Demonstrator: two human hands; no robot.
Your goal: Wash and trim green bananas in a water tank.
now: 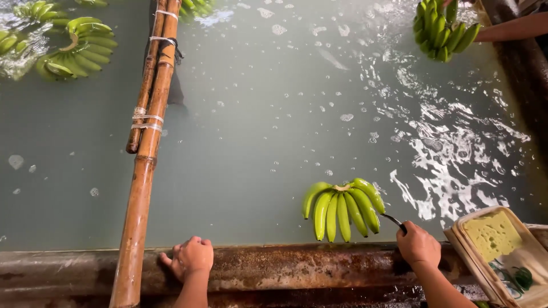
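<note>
Down over the wash tank, the head view shows a floating hand of green bananas [342, 208] on murky water, just beyond the rusty tank rim [297, 268]. Right of that bunch, the right hand [418, 245] is clenched around a small dark-bladed knife [394, 221] whose tip points at the nearest banana; whether it touches I cannot tell. Well left of the bunch, the left hand [191, 258] rests on the rim, fingers curled over its edge, holding nothing else. Farther left, lashed bamboo poles [145, 154] cross the water. Right of the bunch lies a tray with a yellow sponge [492, 234]. Far beyond, another person's arm [508, 28] lifts a second banana bunch [442, 31].
</note>
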